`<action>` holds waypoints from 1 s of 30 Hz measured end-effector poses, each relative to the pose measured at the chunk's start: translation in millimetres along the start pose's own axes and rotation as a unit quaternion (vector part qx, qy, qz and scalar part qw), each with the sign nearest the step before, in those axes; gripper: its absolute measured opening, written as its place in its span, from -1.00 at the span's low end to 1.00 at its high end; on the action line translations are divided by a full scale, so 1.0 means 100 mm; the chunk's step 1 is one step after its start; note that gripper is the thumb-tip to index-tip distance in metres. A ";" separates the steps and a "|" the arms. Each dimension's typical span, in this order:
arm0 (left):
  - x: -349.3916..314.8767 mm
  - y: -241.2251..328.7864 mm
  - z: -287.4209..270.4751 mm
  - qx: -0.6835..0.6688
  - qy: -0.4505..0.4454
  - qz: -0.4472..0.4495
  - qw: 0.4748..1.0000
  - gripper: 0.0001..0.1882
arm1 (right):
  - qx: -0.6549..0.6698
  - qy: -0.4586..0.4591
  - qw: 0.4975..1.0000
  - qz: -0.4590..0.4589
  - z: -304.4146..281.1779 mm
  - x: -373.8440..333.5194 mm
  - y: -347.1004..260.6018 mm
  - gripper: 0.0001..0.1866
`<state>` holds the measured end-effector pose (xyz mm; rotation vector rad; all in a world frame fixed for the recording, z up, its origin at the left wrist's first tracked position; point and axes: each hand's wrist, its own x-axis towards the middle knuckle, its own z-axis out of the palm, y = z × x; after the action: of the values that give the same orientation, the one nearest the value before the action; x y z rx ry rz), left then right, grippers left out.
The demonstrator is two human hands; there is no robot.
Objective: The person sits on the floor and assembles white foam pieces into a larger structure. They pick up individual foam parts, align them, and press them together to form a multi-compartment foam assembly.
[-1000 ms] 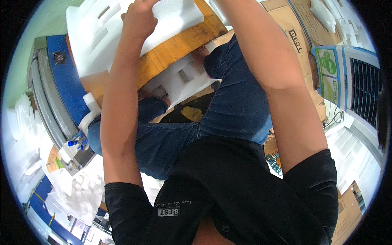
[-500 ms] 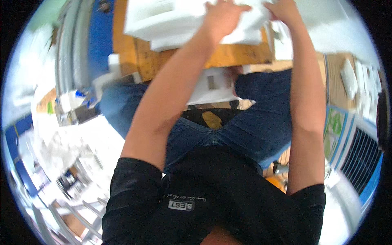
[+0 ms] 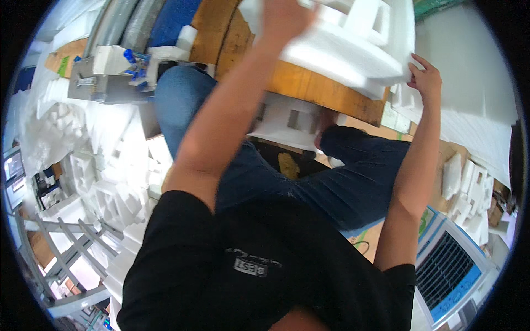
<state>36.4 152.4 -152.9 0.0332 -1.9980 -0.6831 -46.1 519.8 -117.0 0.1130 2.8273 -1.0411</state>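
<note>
A large white foam block (image 3: 337, 52) with square cut-outs and raised walls lies on the wooden workbench (image 3: 306, 83) in front of me. My left hand (image 3: 287, 22) is over the left part of the block, smeared by motion, so its fingers do not show clearly. At the block's right edge is my right hand (image 3: 425, 78), its fingers spread and the fingertips at or just beside the foam. Whether they press on it I cannot tell.
Beneath the bench, another white foam piece (image 3: 279, 118) sits between my legs. Wrapped rolls (image 3: 135, 30) and a grey box (image 3: 105, 85) stand to the left, with several foam pieces (image 3: 116, 198) behind. An air cooler (image 3: 450, 270) is at my right.
The whole view has swung, so the bench and foam block appear tilted and farther right. My right hand has gone from the block's top to its right edge, fingers spreading.
</note>
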 end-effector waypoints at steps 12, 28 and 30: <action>0.18 -0.48 -0.57 -0.039 -0.273 -0.330 0.903 -0.09 | -0.055 0.002 0.998 -0.019 -0.01 -0.11 -0.01 -0.35; 0.11 -0.36 -0.46 0.008 -0.236 -0.307 0.922 -0.20 | -0.260 0.033 0.914 -0.310 0.63 -0.44 -0.58 -0.49; 0.13 -0.33 -0.47 0.006 -0.243 -0.311 0.919 -0.21 | -0.252 0.035 0.924 -0.286 0.65 -0.43 -0.55 -0.48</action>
<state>60.1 99.7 -141.5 0.5781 -2.4882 -1.1696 -3.3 434.5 -124.1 -0.7773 3.1593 -0.3248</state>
